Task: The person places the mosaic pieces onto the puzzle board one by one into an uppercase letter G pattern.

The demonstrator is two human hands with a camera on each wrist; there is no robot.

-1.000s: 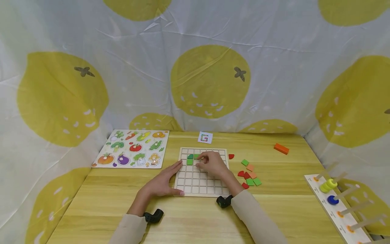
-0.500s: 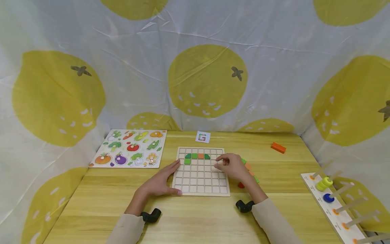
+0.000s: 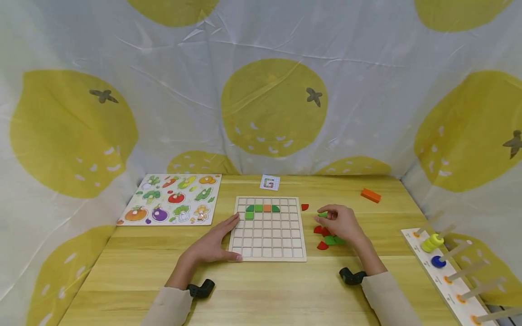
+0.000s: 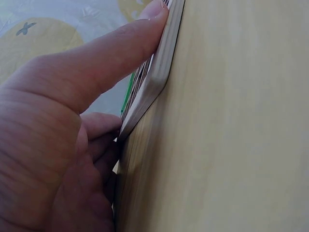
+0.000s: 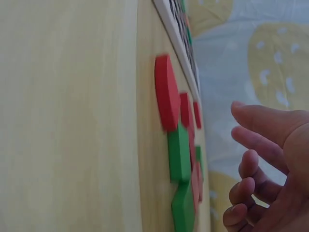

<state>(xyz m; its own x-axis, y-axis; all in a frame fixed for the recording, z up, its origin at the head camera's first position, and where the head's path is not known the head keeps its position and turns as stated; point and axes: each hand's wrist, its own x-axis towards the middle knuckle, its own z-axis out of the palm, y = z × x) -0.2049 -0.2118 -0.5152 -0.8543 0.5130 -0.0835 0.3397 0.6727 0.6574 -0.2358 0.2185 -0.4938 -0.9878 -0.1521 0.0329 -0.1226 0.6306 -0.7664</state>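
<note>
My left hand [image 3: 212, 242] steadies the wooden grid board [image 3: 267, 240], fingers along its left edge and thumb at the near-left corner. In the left wrist view that thumb [image 4: 120, 46] presses the board's edge. Along an upper row sit an orange square tile [image 3: 267, 208], a light green square and two dark green rounded tiles; another green square [image 3: 249, 216] lies below. My right hand [image 3: 342, 222] hovers over the loose tiles, its fingertips close to a green square [image 3: 323, 214]. The right wrist view shows its thumb and index finger apart, above red [image 5: 166, 92] and green tiles [image 5: 178, 152].
A pattern card [image 3: 269, 182] marked with a G lies behind the board. The vegetable puzzle [image 3: 176, 198] is at back left, an orange block [image 3: 370, 195] at back right. A peg board [image 3: 448, 283] with rings stands along the right side. Patterned cloth [image 3: 261, 40] hangs behind.
My right hand has withdrawn from the board's upper row and moved right to the loose tiles. An orange square and a dark green rounded tile now show in that row. The left hand stays put.
</note>
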